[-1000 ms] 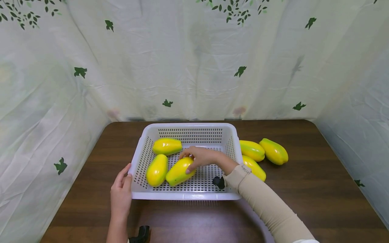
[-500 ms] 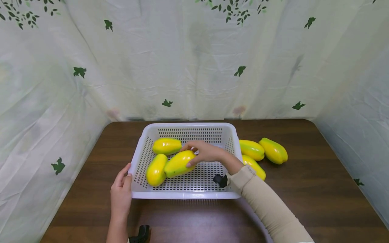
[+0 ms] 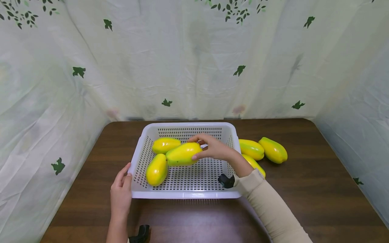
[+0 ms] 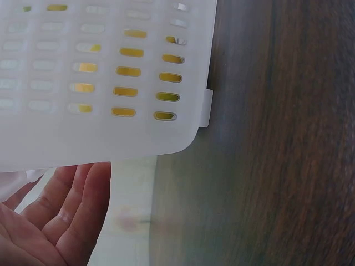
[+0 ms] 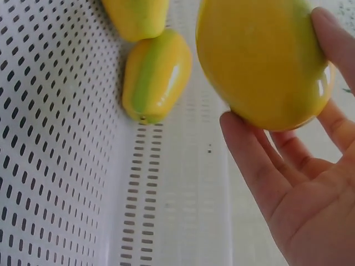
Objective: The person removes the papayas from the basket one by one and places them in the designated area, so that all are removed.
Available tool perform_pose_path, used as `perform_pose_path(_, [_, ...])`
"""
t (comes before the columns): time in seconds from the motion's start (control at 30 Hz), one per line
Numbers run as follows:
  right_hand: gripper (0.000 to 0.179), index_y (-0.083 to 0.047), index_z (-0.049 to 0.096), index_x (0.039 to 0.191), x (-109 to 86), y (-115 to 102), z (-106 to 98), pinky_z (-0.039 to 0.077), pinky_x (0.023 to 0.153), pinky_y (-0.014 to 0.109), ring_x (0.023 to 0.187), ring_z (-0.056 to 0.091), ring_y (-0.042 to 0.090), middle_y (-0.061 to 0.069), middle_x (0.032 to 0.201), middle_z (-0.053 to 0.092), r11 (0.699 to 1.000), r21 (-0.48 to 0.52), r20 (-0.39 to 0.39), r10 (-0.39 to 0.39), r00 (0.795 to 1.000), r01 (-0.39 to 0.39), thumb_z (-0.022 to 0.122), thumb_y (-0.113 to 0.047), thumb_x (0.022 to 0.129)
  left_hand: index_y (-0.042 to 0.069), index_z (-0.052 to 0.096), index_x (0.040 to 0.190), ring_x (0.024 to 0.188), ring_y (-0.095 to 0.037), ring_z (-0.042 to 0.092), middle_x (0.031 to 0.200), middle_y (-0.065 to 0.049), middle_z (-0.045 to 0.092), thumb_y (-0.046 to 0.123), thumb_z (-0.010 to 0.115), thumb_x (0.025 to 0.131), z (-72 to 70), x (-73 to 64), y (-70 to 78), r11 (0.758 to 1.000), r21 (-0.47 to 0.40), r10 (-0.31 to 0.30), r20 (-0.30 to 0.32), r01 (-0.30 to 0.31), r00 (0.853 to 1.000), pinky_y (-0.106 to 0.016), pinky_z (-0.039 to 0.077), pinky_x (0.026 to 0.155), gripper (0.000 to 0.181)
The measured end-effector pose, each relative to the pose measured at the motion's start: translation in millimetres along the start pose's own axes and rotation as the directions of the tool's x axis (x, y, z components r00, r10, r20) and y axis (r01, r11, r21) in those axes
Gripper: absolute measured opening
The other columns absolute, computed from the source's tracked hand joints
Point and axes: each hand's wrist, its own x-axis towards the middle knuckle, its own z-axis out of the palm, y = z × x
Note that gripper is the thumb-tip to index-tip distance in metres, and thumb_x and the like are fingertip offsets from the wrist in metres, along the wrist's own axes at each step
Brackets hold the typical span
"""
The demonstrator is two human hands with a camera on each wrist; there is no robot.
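Note:
A white perforated plastic basket sits on the table. My right hand is inside it, gripping the right end of a yellow-green papaya between thumb and fingers. In the right wrist view the held papaya hangs above the basket floor. Two more papayas lie at the basket's left: one at the back, another in front. My left hand touches the basket's left rim from outside. From the left wrist camera, its relaxed fingers appear right at the rim's edge.
Right of the basket, several papayas rest on the brown wooden table: one farther out, another beside it, and a third partly hidden by the basket. A pale curtain with leaf prints surrounds the table's back and sides.
My right hand has raised the held papaya and carried it toward the back and slightly right in the basket. The left hand stays at the left rim.

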Motion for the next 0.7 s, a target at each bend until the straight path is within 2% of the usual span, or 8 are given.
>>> perform_pose_path(0.03, [0.048,-0.004,0.052,0.119,-0.9,3,0,0.043,0.084,0.036,0.104,0.046,0.028,0.007,0.118,0.049,1.000,-0.001,-0.013,-0.005,1.000,0.005,0.072,-0.008,0.076,0.044,0.046,0.126,0.081,-0.016,0.053,0.101,0.002,0.060,0.048,0.039,0.091,-2.3,-1.0,3.0,0.999,-0.033,0.011,0.024,-0.011,1.000,-0.024,0.044,0.054,0.036])
perform_pose_path(0.17, [0.051,-0.009,0.051,0.121,-4.3,16,-1,0.043,0.084,0.032,0.107,0.044,0.024,0.004,0.119,0.046,0.999,-0.039,-0.065,-0.018,0.998,0.016,0.073,-0.014,0.075,0.043,0.046,0.127,0.081,-0.017,0.052,0.103,0.001,0.060,0.048,0.039,0.092,-3.3,-1.3,3.9,0.999,-0.033,0.012,0.030,-0.011,0.999,-0.024,0.044,0.054,0.036])
perform_pose_path(0.33, [0.054,-0.011,0.051,0.122,-10.5,21,-3,0.043,0.084,0.033,0.105,0.044,0.022,0.003,0.119,0.046,0.996,-0.085,-0.135,-0.029,0.990,0.017,0.075,-0.017,0.074,0.048,0.046,0.124,0.080,-0.014,0.053,0.101,0.008,0.060,0.052,0.037,0.090,0.4,0.5,-0.7,1.000,0.003,0.005,-0.005,-0.005,1.000,-0.027,0.044,0.052,0.035])
perform_pose_path(0.5, [0.053,-0.003,0.050,0.122,-17.9,5,-4,0.042,0.085,0.040,0.103,0.043,0.025,0.009,0.119,0.046,0.995,-0.100,-0.177,-0.030,0.984,0.013,0.073,-0.010,0.074,0.049,0.045,0.124,0.083,-0.012,0.053,0.104,0.010,0.059,0.053,0.036,0.090,-0.2,0.7,-1.6,1.000,0.003,-0.006,-0.001,0.006,1.000,-0.026,0.045,0.055,0.036])
perform_pose_path(0.63, [0.052,0.001,0.050,0.121,-23.9,-12,-4,0.041,0.086,0.041,0.102,0.044,0.027,0.012,0.116,0.047,0.995,-0.101,-0.192,-0.044,0.980,0.025,0.072,-0.007,0.075,0.048,0.046,0.124,0.079,-0.015,0.053,0.103,0.009,0.059,0.053,0.037,0.090,-0.9,0.8,-1.3,1.000,-0.006,-0.005,0.003,0.005,1.000,-0.026,0.041,0.048,0.036])
perform_pose_path(0.7, [0.052,0.001,0.050,0.121,-25.5,-14,-5,0.041,0.086,0.041,0.101,0.044,0.027,0.011,0.114,0.047,0.994,-0.107,-0.203,-0.058,0.978,0.037,0.072,-0.009,0.075,0.048,0.046,0.124,0.076,-0.016,0.052,0.102,0.008,0.059,0.053,0.037,0.090,-1.0,0.7,-1.3,1.000,-0.010,0.000,0.001,0.000,1.000,-0.028,0.037,0.045,0.035])
